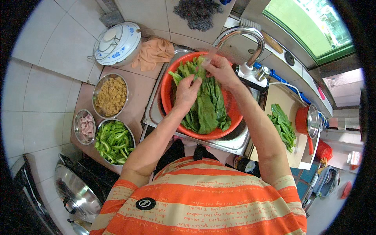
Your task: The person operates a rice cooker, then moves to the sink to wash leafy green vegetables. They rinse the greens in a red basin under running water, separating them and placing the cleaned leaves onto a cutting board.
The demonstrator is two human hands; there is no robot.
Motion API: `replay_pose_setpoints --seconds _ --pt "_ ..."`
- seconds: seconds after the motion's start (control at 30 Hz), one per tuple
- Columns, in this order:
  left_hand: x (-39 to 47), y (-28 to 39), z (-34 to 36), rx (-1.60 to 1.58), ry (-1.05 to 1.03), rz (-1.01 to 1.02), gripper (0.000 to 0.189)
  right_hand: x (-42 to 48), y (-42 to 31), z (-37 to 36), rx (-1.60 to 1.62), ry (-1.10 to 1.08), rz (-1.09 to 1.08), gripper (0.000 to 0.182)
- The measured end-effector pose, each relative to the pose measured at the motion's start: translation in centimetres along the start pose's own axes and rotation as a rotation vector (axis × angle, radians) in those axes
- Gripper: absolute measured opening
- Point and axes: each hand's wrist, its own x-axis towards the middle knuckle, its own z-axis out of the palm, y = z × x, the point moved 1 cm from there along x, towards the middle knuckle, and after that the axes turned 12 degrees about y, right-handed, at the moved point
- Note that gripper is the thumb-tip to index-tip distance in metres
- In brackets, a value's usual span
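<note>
A red plastic basin (pixel 166 103) sits in the steel sink with long leafy greens (pixel 205 108) lying in it. Over the stem ends on the left is my left hand (pixel 187 90), its thumb and fingers closed on a stem of the greens. Close by on the right, my right hand (pixel 221 70) is at the stems under the faucet, fingers bent; water runs down beside it. What its fingertips hold is blurred. The chrome faucet (pixel 260 38) arches above the basin's upper right side.
Left of the sink stand steel bowls of sliced green peppers (pixel 114 141), yellowish-brown pieces (pixel 111 96) and pale pink meat (pixel 87 125). An enamel pot (pixel 117 44) and orange cloth (pixel 154 54) lie behind. More greens (pixel 282 127) and a red-handled saucepan (pixel 303 120) are at right.
</note>
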Motion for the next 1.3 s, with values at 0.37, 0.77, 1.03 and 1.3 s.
replay_pose_setpoints --seconds 0.37,0.77,1.03,1.3 --pt "0.2 -0.3 1.1 0.018 -0.192 0.021 0.031 0.7 -2.1 -1.2 0.036 0.155 -0.053 0.028" --pt "-4.6 0.0 -0.5 0.527 -0.306 0.391 0.027 -8.7 -11.4 -6.3 -0.057 0.54 -0.322 0.025" --pt "0.2 -0.2 0.1 0.819 0.157 0.034 0.039 -10.5 -8.1 -3.7 -0.093 0.304 -0.139 0.014" --pt "-1.8 1.1 -0.5 0.666 0.151 0.175 0.042 -7.5 1.9 -0.7 -0.246 0.12 -0.008 0.031"
